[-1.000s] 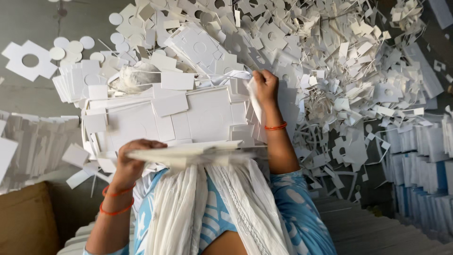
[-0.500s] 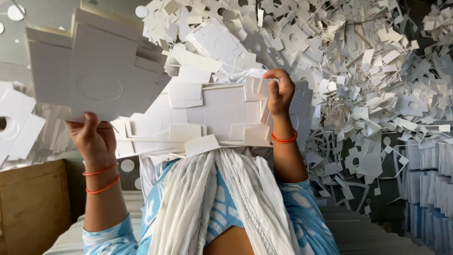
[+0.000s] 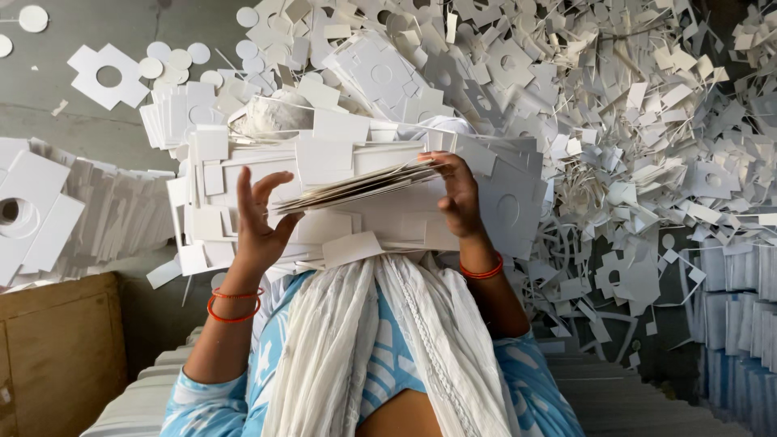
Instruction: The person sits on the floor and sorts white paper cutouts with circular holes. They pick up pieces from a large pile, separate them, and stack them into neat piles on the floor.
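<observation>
White offcuts (image 3: 615, 121) cover nearly the whole grey floor (image 3: 73, 129), thickest from 12 to 3 o'clock: strips, squares and sheets with round holes punched through. At 9 o'clock neat rows of stacked card (image 3: 113, 218) lie on edge, with a holed sheet (image 3: 32, 218) resting over them. Another cut-out piece (image 3: 105, 75) and several loose discs (image 3: 174, 59) sit at 10 o'clock. A brown wooden box (image 3: 57, 356) stands at 8 o'clock, and more upright stacks (image 3: 736, 324) run down the edge at 4 o'clock.

At the centre, a thick stack of white boards (image 3: 364, 210) rests over the person's lap, just above a pale scarf (image 3: 388, 348) and blue patterned clothing (image 3: 526, 388). Small loose rectangles lie scattered over it.

On top of that stack a thin sheaf of sheets (image 3: 356, 186) fans out. The right hand (image 3: 457, 198) grips its edge at 3 o'clock, fingers (image 3: 441, 162) curled over the top and closed on the sheets. The left hand (image 3: 259, 222) is at 9 o'clock of the sheaf, palm raised, fingers (image 3: 244, 190) spread wide, with the thumb against the sheaf's edge. Both wrists wear orange bangles (image 3: 235, 303).
</observation>
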{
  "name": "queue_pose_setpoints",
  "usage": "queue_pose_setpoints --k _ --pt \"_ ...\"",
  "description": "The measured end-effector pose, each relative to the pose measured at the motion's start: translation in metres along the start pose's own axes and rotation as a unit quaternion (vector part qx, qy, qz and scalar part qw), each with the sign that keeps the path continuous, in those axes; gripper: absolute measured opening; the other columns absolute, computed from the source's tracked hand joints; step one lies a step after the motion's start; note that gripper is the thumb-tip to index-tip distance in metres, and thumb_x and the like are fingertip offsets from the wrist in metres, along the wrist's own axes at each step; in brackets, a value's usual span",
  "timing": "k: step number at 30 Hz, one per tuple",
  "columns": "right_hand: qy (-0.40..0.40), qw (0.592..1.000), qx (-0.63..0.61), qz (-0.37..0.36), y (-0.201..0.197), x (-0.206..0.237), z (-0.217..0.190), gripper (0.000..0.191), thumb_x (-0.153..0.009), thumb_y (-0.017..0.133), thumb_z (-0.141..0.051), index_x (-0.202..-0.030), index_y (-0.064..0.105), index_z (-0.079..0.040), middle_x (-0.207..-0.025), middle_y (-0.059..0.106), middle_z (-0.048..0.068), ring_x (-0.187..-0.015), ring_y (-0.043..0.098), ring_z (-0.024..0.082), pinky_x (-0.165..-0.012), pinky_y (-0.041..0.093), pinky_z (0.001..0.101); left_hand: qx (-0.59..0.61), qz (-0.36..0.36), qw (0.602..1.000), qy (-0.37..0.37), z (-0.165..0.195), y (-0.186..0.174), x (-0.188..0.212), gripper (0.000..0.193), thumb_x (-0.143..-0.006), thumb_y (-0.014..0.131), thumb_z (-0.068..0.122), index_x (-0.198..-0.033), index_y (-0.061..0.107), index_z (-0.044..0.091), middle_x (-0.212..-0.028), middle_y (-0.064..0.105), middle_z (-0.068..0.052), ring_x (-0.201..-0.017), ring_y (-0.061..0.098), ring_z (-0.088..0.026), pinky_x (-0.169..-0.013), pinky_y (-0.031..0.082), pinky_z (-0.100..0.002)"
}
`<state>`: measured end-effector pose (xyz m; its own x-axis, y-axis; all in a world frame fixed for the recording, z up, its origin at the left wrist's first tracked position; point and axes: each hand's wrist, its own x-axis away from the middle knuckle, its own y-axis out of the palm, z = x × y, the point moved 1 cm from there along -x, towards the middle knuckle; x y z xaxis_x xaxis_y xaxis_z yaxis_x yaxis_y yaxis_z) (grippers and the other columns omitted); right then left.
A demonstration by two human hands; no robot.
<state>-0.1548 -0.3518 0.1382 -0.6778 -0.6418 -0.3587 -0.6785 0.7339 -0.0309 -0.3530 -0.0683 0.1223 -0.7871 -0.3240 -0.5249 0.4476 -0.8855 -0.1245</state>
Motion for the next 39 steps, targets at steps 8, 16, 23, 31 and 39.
queue_pose_setpoints --k 8,16,23,31,39 --pt "-0.029 0.998 0.039 0.048 0.034 0.012 0.038 0.067 -0.097 0.080 -0.027 -0.145 0.038 -0.006 -0.137 0.052 0.010 -0.132 0.050 0.024 -0.120 0.036 0.0415 0.023 0.023 0.998 -0.061 -0.032 0.020 0.024 0.073 -0.096 0.065 0.009 -0.160 0.030 0.012 -0.149 0.053 -0.015 -0.145 0.046 -0.031 -0.131 0.027 -0.048" --pt "-0.056 0.989 0.123 0.055 0.036 0.005 0.017 0.060 -0.099 0.074 -0.017 -0.147 0.041 -0.006 -0.137 0.058 0.011 -0.131 0.054 0.024 -0.121 0.039 0.0409 -0.039 0.066 0.997 -0.002 0.001 0.026 0.016 0.057 -0.096 0.063 -0.009 -0.147 0.041 0.006 -0.143 0.053 -0.016 -0.140 0.051 -0.031 -0.122 0.041 -0.046" --pt "-0.096 0.983 0.154 0.040 0.036 -0.015 -0.033 0.043 -0.106 0.061 -0.039 -0.128 0.064 -0.002 -0.133 0.062 0.011 -0.126 0.060 0.022 -0.110 0.046 0.0389 -0.343 -0.025 0.939 0.028 0.049 0.021 -0.017 0.040 -0.088 0.075 -0.002 -0.127 0.064 -0.002 -0.114 0.065 -0.014 -0.110 0.062 -0.034 -0.097 0.051 -0.044" --pt "-0.159 0.936 0.257 0.178 -0.025 -0.018 -0.036 0.028 -0.111 0.056 -0.025 -0.099 0.068 -0.004 -0.094 0.073 0.007 -0.093 0.070 0.021 -0.086 0.057 0.0368 -0.324 -0.038 0.945 -0.007 0.037 0.002 -0.021 0.016 -0.092 0.076 0.000 -0.103 0.064 0.001 -0.104 0.069 -0.012 -0.099 0.062 -0.034 -0.085 0.050 -0.044" --pt "-0.142 0.822 0.112 0.540 -0.250 0.071 -0.018 0.038 -0.100 0.069 -0.041 -0.094 0.065 -0.004 -0.075 0.066 0.008 -0.069 0.071 0.021 -0.071 0.067 0.0383 0.263 0.233 0.919 -0.177 0.001 -0.071 -0.001 0.021 -0.100 0.079 0.007 -0.118 0.069 0.003 -0.094 0.064 0.002 -0.084 0.059 -0.006 -0.090 0.057 -0.025"
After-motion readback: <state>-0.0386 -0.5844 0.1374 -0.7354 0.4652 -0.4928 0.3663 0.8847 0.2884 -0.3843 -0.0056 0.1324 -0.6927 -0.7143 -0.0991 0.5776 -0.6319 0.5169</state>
